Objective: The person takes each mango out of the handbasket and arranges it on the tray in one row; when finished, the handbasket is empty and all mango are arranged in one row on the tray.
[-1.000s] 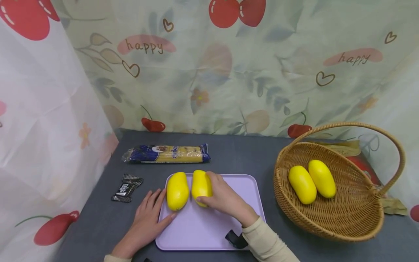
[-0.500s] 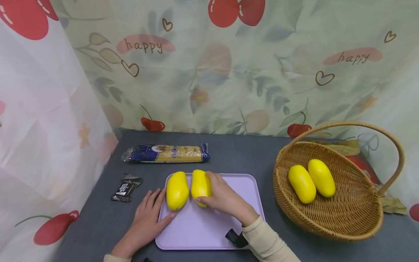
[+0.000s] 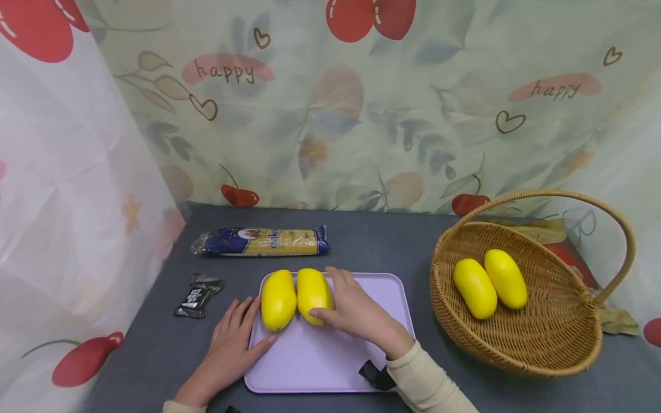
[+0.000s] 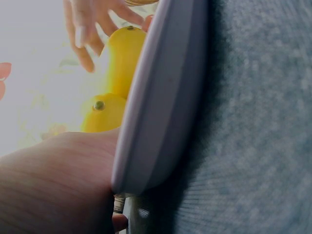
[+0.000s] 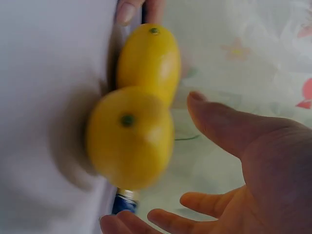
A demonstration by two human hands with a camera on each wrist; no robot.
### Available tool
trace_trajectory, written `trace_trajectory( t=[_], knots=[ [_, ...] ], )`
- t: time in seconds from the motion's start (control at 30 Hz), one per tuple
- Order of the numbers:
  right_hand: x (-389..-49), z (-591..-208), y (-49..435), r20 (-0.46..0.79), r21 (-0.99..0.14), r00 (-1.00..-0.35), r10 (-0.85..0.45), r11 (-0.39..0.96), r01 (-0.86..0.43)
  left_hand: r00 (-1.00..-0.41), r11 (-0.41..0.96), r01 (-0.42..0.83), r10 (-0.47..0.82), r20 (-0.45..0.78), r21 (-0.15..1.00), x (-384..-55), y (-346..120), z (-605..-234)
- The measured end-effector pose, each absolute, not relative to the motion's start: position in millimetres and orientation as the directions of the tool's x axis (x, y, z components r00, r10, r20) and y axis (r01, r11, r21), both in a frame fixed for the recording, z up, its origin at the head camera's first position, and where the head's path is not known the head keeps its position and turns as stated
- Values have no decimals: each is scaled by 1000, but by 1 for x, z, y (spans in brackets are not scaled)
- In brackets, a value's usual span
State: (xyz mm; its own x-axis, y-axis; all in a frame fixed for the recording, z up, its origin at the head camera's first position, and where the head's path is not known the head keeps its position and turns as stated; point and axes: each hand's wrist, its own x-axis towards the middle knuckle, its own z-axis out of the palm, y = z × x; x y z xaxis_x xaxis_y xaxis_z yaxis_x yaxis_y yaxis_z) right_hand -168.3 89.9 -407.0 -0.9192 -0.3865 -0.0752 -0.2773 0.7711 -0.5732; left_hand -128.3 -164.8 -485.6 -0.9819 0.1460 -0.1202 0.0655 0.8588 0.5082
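Note:
Two yellow mangoes lie side by side at the upper left of a lilac tray (image 3: 320,361), the left mango (image 3: 278,300) and the right mango (image 3: 312,295) close together. My right hand (image 3: 358,307) is just right of the right mango, thumb and fingers spread. In the right wrist view the thumb (image 5: 224,124) stands apart from the near mango (image 5: 129,139), with nothing in the grasp. My left hand (image 3: 232,338) rests at the tray's left edge, fingers extended along the outside and thumb over the rim near the left mango.
A wicker basket (image 3: 537,338) with two more mangoes (image 3: 475,288) stands at the right. Behind the tray lies a spaghetti pack (image 3: 263,241). A small black wrapped packet (image 3: 198,295) is at the left. Dried leaves (image 3: 617,321) show behind the basket.
The right mango has shifted slightly left, closer to the other. My right hand has loosened from it, its fingers now spread. My left hand stays in place.

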Motion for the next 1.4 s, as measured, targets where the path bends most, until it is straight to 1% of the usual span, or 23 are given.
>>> trace_trajectory(
  t=[0.13, 0.23, 0.4, 0.53, 0.67, 0.8, 0.93, 1.17, 1.4],
  knots=[
    [-150, -379, 102, -48, -526, -945, -324, 812, -252, -981, 860, 65, 149, -126, 507, -130, -164, -486],
    [-134, -352, 121, 47, -468, -950, -309, 833, -294, -981, 860, 72, 153, -122, 506, -130, -164, -487],
    [-115, -308, 163, 195, -356, -934, -298, 866, -351, -981, 864, 77, 155, -118, 498, -129, -165, -488],
    [-113, -286, 202, 216, -295, -938, -272, 897, -329, -980, 866, 58, 145, -139, 497, -129, -166, -487],
    [-122, -279, 244, 151, -246, -962, -227, 934, -259, -977, 867, 47, 143, -156, 497, -129, -166, -486],
    [-137, -284, 283, 60, -180, -981, -183, 965, -191, -976, 869, 48, 146, -162, 493, -129, -165, -486],
    [-152, -294, 309, -4, -125, -985, -171, 978, -170, -976, 868, 52, 148, -158, 494, -129, -164, -486],
    [-175, -314, 320, -147, -110, -967, -209, 975, -194, -979, 866, 70, 155, -134, 494, -130, -166, -490],
    [-200, -327, 320, -218, -127, -932, -291, 955, -268, -979, 861, 65, 152, -133, 505, -130, -166, -489]
  ],
)
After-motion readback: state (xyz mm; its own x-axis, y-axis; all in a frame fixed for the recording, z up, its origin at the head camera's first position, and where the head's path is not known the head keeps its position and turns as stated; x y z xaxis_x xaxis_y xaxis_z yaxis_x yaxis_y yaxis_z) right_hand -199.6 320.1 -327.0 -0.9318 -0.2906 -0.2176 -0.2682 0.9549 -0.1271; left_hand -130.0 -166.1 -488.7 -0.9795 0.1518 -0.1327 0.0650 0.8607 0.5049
